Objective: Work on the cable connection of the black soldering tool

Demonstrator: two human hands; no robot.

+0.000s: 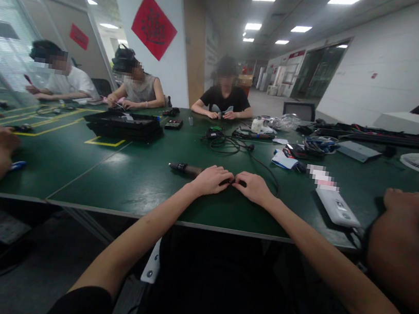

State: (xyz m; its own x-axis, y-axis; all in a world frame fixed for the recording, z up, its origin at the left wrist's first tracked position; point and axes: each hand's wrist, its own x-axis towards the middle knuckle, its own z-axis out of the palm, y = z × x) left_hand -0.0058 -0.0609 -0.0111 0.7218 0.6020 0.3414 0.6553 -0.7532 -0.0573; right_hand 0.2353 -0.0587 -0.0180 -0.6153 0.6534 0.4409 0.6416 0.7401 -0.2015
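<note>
My left hand (pixel 213 180) and my right hand (pixel 252 188) meet over the green table near its front edge. The fingers of both are closed in a pinch around a small black piece (pixel 233 181), mostly hidden and too small to name. Just left of my left hand lies a dark, screwdriver-like tool (pixel 186 169) with a metal tip pointing left; the hand partly covers its rear end. A thin black cable (pixel 266 167) runs down toward my right hand, and where it ends is hidden.
A black open tray (pixel 124 125) stands left on the green table (pixel 120 181). Ahead lie coiled cables (pixel 227 144); to the right, a white device (pixel 337 206) with a cord and a grey box (pixel 359 151). Other people's arms (pixel 402 241) rest at both sides; several people sit opposite.
</note>
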